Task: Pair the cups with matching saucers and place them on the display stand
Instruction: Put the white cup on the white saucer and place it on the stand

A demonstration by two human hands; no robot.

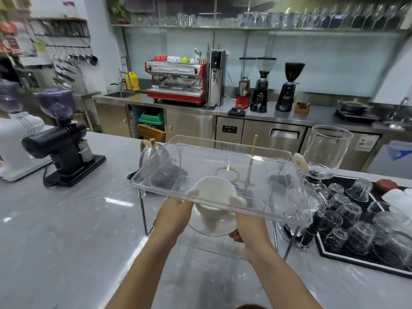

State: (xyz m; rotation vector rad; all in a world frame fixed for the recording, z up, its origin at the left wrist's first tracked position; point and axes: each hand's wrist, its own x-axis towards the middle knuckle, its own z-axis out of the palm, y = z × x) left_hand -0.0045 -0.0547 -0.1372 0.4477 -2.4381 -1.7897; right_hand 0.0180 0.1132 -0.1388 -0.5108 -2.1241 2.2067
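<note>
A white cup (pixel 215 192) stands upright on a white saucer (pixel 217 228), and both hang just at the front edge of the clear acrylic display stand (pixel 156 172). My left hand (pixel 176 216) grips the saucer's left rim, with a fingertip against the cup. My right hand (pixel 247 224) holds the saucer's right rim, thumb at the cup's side. The stand's front lip crosses in front of the cup, so part of the cup shows through clear plastic. The stand's top tray holds nothing else.
A steel kettle (pixel 153 156) stands behind the stand on the left. A black grinder (pixel 64 152) sits further left. To the right, a black mat (pixel 347 250) carries several upturned glasses, beside a glass siphon brewer (pixel 325 150). Grey marble counter (pixel 66 230) lies around me.
</note>
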